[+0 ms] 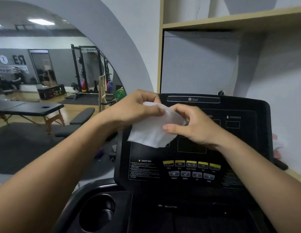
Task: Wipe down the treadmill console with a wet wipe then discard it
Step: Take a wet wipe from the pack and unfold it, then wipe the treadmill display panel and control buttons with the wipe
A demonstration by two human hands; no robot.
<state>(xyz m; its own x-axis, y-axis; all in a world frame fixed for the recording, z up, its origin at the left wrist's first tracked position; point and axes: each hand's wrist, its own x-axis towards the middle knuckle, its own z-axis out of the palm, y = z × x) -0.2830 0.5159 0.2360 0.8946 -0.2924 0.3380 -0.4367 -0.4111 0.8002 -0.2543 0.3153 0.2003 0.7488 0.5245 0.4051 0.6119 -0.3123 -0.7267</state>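
A white wet wipe (151, 132) hangs partly unfolded in front of the upper left of the black treadmill console (193, 165). My left hand (138, 110) pinches the wipe's top edge between thumb and fingers. My right hand (193, 125) pinches the wipe's right side, fingers curled over it. Both hands are held just in front of the console's display panel. Whether the wipe touches the panel cannot be told. Yellow and grey buttons (191, 169) sit in rows on the lower part of the console.
A cup holder (99, 211) is sunk into the tray at the console's lower left. A wooden shelf (230, 22) hangs on the wall above. To the left, an arched mirror (54, 81) reflects the gym with a massage table, bench and rack.
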